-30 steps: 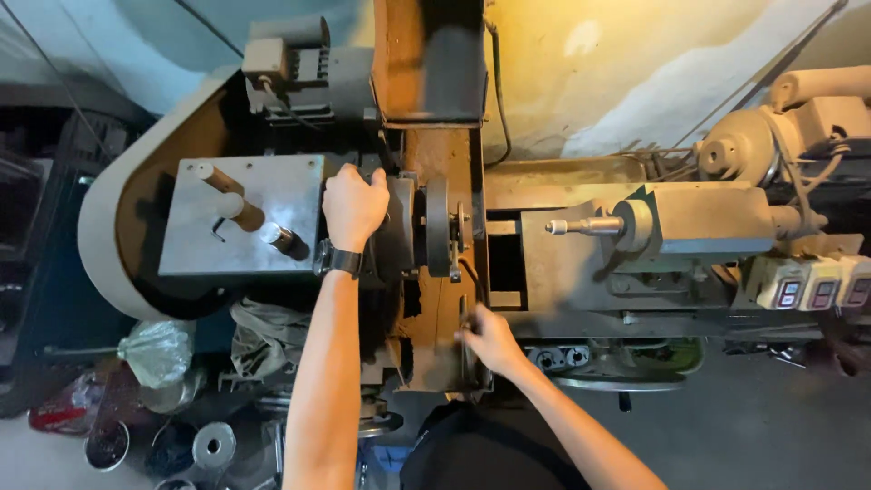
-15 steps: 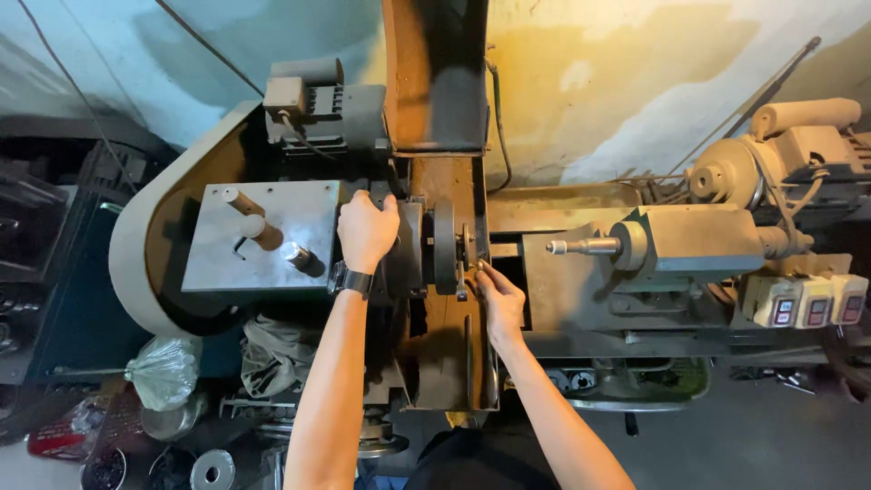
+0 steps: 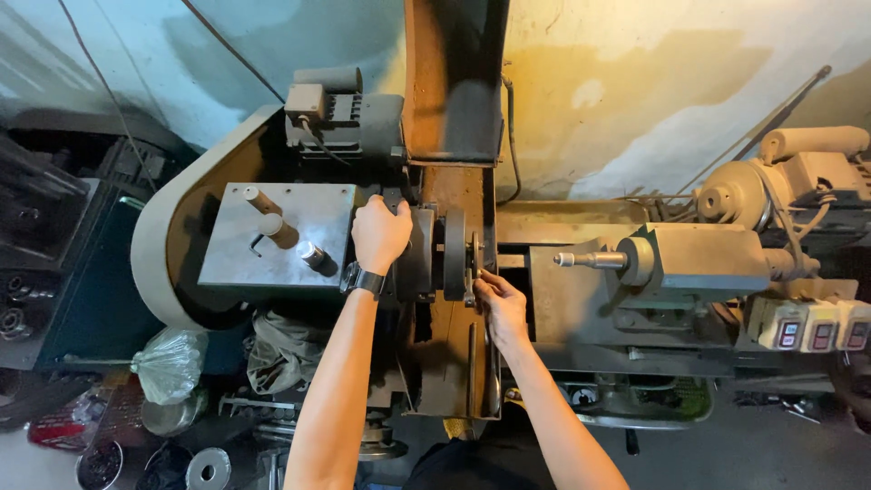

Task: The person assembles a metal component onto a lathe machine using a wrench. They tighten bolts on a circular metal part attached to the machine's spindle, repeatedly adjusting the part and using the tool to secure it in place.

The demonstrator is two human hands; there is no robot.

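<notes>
Looking down at an old lathe. The left hand (image 3: 381, 234) is closed over the top of the headstock (image 3: 281, 238), right by the chuck (image 3: 454, 254), with a dark watch (image 3: 366, 280) on the wrist. The right hand (image 3: 502, 304) has its fingers pinched on the thin disc (image 3: 475, 259) sitting against the chuck face. I can't tell how tight that grip is, but the fingertips are touching the disc's lower edge.

Signs and labels: on the far right, just under the tailstock (image 3: 699, 259), there's a row of three pale switch boxes (image 3: 821, 325), each with a small coloured button panel. A small beige box (image 3: 306, 101) sits on the motor (image 3: 340, 113) up behind the headstock. Bottom left there's a clear plastic bag (image 3: 170, 361) tied shut, and next to it something red (image 3: 59, 426) that looks like a pack, too blurry to say more. A round metal disc (image 3: 209, 470) lies down near it.

Compared with half a second back, the right hand has barely shifted and is at the same spot on the disc, and the left is still on the headstock. A full second back the right hand was lower down near the apron, so it's come up to the chuck since then. The view has also slid a bit.
</notes>
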